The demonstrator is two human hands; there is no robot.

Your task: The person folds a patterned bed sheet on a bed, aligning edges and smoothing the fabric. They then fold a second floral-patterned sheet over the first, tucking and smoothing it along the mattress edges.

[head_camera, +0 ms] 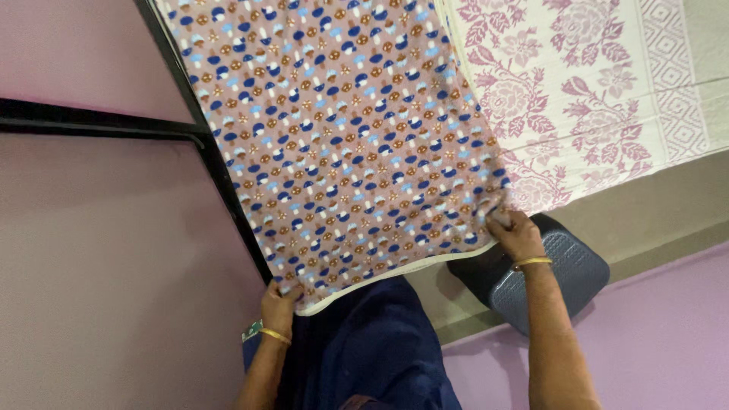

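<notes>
Two hands grip patterned blanket [342, 144] corners: left hand [279, 302], right hand [516, 235], fingers pinching hem. Spreading step; likely next needs even pull over bed.

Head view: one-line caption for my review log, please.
Left hand and right hand grip the lower corners of a brown mushroom-print fleece blanket beside a white floral-patterned sheet.

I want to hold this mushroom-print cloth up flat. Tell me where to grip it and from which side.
Grip the mushroom-print cloth at the two corners of its cream-bound near edge, coming from below. The left hand and right hand already pinch there, and the hem runs straight between them, probably keeping it spread.
</notes>
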